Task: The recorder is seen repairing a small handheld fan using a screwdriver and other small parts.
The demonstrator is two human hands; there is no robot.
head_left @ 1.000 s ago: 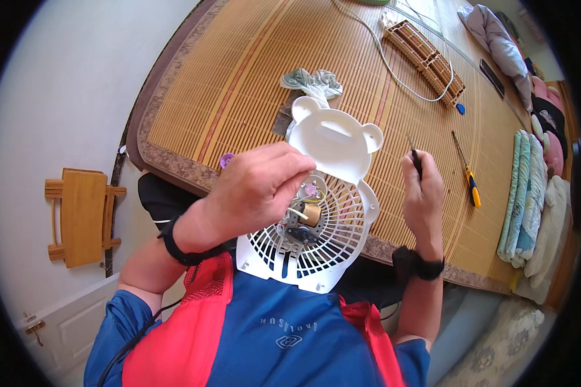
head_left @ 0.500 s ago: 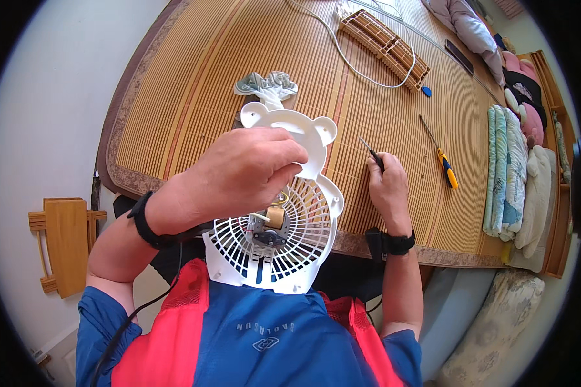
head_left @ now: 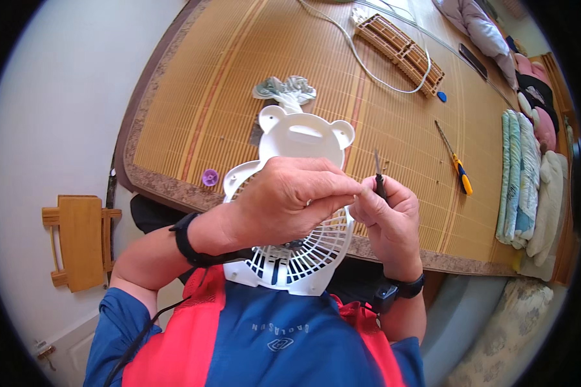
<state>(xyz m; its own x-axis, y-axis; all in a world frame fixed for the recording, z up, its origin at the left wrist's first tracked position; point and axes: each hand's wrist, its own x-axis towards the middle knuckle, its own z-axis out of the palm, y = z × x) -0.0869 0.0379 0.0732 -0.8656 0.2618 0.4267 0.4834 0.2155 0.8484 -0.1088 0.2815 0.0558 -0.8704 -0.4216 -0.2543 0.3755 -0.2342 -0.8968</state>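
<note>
My left hand is closed over the white fan housing, thumb and forefinger pinched beside my right fingers; whatever they pinch is too small to make out. My right hand grips a dark-handled screwdriver, its thin shaft pointing up. The white grille housing rests against my front at the mat's edge, with motor parts largely hidden under my left hand. A white bear-eared cover lies at the top of the housing. A purple plastic piece sits on the mat to the left.
The bamboo mat holds a crumpled cloth, a yellow-and-black screwdriver, a brown lattice piece, a cable, a blue piece and a phone. Folded bedding lines the right; a folded wooden stool is at left.
My left hand has moved from the white cover toward my right hand, uncovering more of the cover. The two hands now meet at the fingertips beside the screwdriver.
</note>
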